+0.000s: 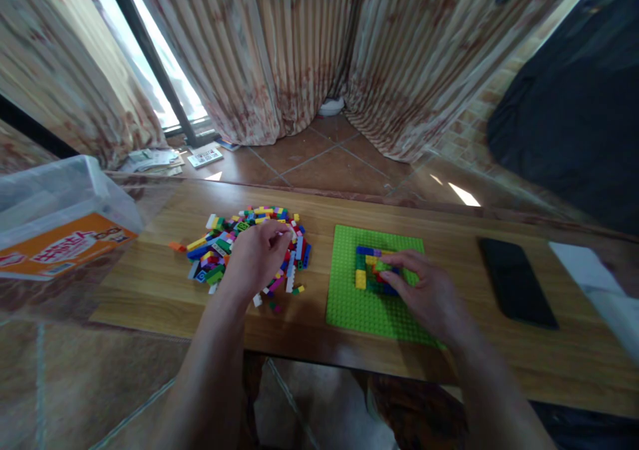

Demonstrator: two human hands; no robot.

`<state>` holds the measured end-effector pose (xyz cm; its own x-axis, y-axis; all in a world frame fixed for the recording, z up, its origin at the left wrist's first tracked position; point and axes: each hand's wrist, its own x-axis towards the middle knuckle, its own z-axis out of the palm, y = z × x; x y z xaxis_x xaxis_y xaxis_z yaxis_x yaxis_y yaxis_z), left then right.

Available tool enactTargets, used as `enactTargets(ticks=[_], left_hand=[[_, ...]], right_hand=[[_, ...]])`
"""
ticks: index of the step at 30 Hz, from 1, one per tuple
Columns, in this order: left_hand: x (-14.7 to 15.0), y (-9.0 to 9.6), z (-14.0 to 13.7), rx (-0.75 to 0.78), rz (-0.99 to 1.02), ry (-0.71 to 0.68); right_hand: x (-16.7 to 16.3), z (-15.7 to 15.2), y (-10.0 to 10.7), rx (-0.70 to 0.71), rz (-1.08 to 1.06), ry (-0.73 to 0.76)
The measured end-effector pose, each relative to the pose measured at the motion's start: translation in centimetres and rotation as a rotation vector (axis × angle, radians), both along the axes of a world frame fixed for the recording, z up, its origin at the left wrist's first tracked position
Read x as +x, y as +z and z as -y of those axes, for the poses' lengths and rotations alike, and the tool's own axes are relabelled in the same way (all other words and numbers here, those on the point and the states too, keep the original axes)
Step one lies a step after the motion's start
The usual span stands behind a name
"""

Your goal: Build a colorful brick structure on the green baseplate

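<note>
Bricks point(222, 245) lie heaped under the left hand point(257, 253), grip nearly closed, contents unclear; the right hand point(429, 293), grip slightly parted, is at the small build point(371, 261) on the green baseplate point(344, 303), hold uncertain. Brick-picking seems in hand; the next move calls for one brick pinched cleanly.

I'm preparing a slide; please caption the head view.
Left hand over a colourful brick pile, right hand at bricks on a green baseplate.

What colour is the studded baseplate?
The baseplate is bright green, as the head view shows.
</note>
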<state>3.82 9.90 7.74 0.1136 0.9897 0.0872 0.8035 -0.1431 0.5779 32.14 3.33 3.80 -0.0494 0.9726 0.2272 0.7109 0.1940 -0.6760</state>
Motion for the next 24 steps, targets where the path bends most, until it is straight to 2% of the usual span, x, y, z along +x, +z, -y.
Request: enactTargets(ticks=[4,10,24], left_hand=[[0.3,-0.1,-0.1,0.008,-0.002,-0.017],[0.5,-0.3,-0.1,-0.007,0.018,-0.032],[0.5,-0.5,-0.1,-0.008,0.001,-0.044]], right_hand=[[0.1,0.3,-0.5,-0.046,0.057,0.057],[-0.6,0.0,-0.8,-0.044,0.093,0.053],[-0.4,-0.7,-1.0,-0.171,-0.014,-0.021]])
